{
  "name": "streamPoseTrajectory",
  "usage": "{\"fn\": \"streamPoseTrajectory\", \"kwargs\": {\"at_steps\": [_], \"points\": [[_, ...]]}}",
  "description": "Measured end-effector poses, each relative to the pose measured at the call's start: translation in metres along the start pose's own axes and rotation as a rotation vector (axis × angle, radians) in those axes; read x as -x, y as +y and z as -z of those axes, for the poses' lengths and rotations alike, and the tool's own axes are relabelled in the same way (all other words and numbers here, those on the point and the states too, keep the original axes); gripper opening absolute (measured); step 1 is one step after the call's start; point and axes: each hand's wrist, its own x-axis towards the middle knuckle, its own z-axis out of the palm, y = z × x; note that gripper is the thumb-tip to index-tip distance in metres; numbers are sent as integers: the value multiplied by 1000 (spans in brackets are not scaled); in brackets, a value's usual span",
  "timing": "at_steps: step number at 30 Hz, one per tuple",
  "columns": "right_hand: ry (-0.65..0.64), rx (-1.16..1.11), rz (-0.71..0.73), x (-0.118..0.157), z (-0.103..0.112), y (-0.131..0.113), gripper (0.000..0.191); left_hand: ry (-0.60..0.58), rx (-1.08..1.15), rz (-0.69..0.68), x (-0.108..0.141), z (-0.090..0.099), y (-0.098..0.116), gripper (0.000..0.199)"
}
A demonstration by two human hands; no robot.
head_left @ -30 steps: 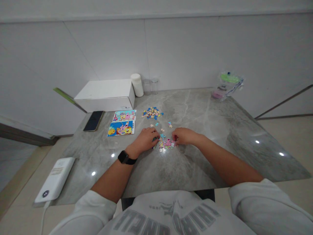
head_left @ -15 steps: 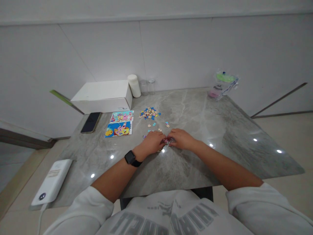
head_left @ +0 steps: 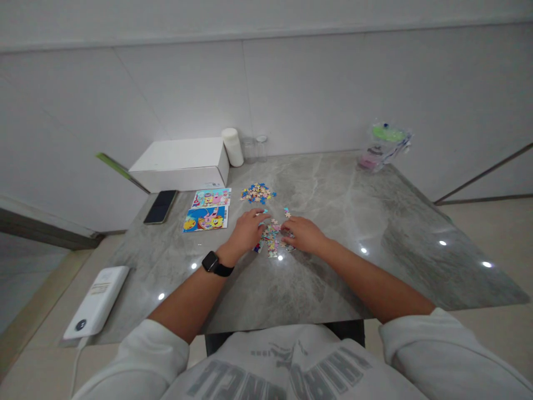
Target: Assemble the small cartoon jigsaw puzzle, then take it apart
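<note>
A partly joined jigsaw puzzle (head_left: 272,240) of small colourful pieces lies on the table between my hands. My left hand (head_left: 246,230), with a black watch on its wrist, is at its left side; the fingers are apart and stretch over loose puzzle pieces just beyond it. One of these, a light-blue puzzle piece (head_left: 265,211), shows by the fingertips. At the right edge of the joined part is my right hand (head_left: 306,233), fingers bent, with a gap between thumb and index finger. Its fingertips touch or nearly touch the pieces. A couple of loose pieces (head_left: 287,213) lie above it.
Farther back is a heap of puzzle pieces (head_left: 257,193). Left of it lie two picture cards (head_left: 206,218) and a phone (head_left: 160,206). A white box (head_left: 179,164), white bottle (head_left: 232,148) and clear jars (head_left: 260,149) stand behind. A plastic bag (head_left: 381,147) sits back right, a power bank (head_left: 97,300) front left.
My hands were close together over the joined pieces and have parted. The left hand moved left and away from me, uncovering the puzzle; the right shifted slightly. The view shifted a little.
</note>
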Motion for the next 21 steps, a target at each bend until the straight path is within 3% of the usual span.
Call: {"fn": "streamPoseTrajectory", "kwargs": {"at_steps": [3,8,12,15,18,21], "points": [[32,36,-30,3,-3,-9,33,-46,-32,21,18,11,-6,32],[-14,20,138,4,-7,-29,59,-138,-114,106,50,16,4,42],[-99,42,170,-2,-7,-38,40,-223,-71,138,55,13,12,35],[-134,72,120,-6,-2,-33,22,-240,0,86,54,14,9,38],[-119,111,20,-8,4,-26,20,-224,31,25,56,17,3,47],[-76,110,15,-14,6,-29,25,-169,-5,93,58,18,-2,43]]}}
